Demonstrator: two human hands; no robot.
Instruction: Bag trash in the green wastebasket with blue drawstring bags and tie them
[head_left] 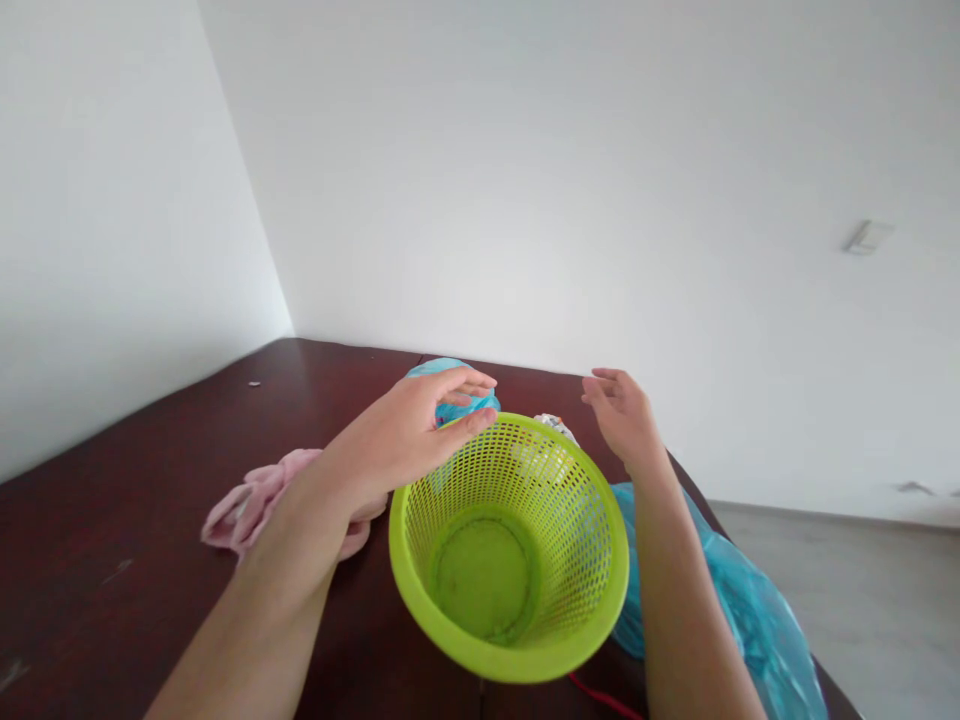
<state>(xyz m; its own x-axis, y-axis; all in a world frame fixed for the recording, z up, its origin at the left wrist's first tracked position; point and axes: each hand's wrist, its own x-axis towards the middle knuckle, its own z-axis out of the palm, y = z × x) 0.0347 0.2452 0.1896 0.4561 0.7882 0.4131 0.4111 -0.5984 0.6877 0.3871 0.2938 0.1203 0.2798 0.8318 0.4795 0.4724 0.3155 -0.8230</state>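
A lime-green plastic basket (484,575) with slotted walls sits in front of me, its inside bare. Over its far left rim hovers my left hand (412,425), fingers stretched forward, thumb apart, nothing held. My right hand (621,412) is raised past the basket's far right side, fingers loosely bent and apart, also holding nothing. Behind the basket, partly covered by my left hand, is a blue plastic bundle (442,368). A whitish patterned item (556,428) peeks out beyond the far rim.
A pink cloth (262,495) lies crumpled on the dark red-brown table (97,560), left of the basket. Along the right edge spreads a blue plastic bag (757,610), partly behind my right forearm. A red cord (600,693) shows near the front. White walls (525,200) stand behind and left.
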